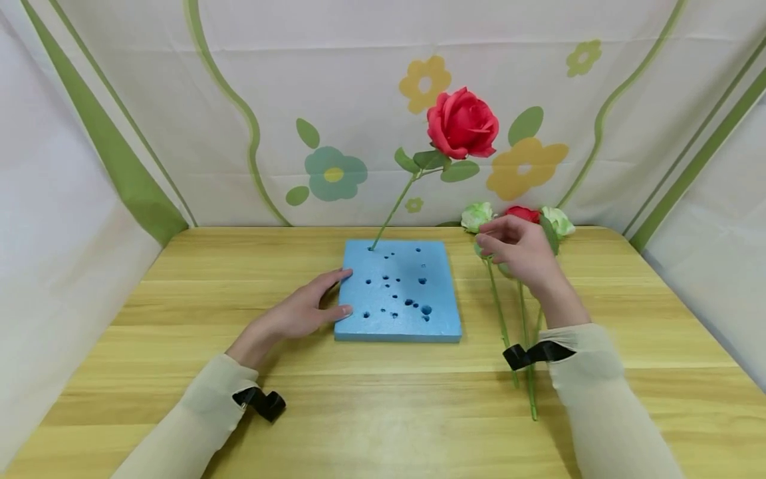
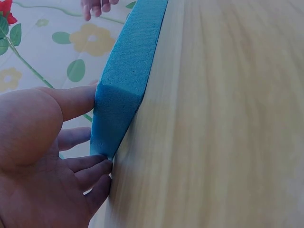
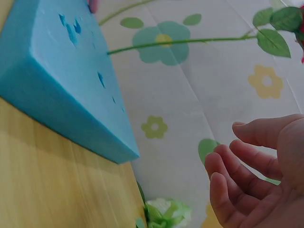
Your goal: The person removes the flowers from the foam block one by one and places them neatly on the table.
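A red artificial rose (image 1: 463, 124) stands with its green stem in a hole near the back left of a blue foam block (image 1: 395, 293), leaning right. The block lies flat and has several holes in its top. My left hand (image 1: 297, 307) touches the block's left edge, thumb and fingers spread along it; the left wrist view shows the fingertips against the foam (image 2: 121, 90). My right hand (image 1: 522, 253) hovers over the flowers on the right, fingers loosely bent with nothing between them. In the right wrist view that hand (image 3: 256, 175) is apart from the block.
Beneath and behind my right hand lie a second red rose (image 1: 522, 213), a pale green flower (image 1: 477, 217) and another pale flower (image 1: 558, 221), stems toward me. A printed curtain (image 1: 359, 80) hangs behind the wooden table (image 1: 383, 412).
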A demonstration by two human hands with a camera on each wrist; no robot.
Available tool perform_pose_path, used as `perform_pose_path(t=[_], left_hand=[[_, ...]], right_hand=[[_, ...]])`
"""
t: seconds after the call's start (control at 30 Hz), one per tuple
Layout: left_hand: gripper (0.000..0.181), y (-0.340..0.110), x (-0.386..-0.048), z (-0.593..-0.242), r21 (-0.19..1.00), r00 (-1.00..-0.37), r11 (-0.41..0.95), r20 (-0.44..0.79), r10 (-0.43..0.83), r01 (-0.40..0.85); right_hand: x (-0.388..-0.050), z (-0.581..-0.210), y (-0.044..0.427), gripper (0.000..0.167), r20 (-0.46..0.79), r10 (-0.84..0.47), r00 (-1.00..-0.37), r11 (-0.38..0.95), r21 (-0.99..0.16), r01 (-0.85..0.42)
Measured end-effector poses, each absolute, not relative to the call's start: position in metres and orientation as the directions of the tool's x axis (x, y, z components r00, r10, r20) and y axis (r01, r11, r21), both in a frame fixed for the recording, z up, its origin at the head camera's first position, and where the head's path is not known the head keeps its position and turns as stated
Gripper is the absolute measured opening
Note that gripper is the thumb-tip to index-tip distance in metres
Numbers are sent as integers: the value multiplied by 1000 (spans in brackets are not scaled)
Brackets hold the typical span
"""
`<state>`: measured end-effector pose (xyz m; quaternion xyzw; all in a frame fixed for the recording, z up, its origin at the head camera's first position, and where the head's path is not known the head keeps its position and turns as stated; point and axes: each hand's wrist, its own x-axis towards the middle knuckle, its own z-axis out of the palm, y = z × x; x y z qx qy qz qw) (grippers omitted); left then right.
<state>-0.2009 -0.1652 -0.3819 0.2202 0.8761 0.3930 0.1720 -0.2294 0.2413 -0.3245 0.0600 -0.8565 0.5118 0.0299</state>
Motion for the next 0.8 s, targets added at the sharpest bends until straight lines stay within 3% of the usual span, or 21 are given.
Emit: perform_pose_path(t=[0.53,0.8], left_hand=[[76,-163,-201,-381,769,-845,588,-121,520,252],[77,-164,-201,-381,766,-845,590,-120,521,255]], right_hand=[[-246,-328,154,36,187,-35,-982,371,-910,-186],[-259,-326,123,38,161,26,-987,158,-975,-155]])
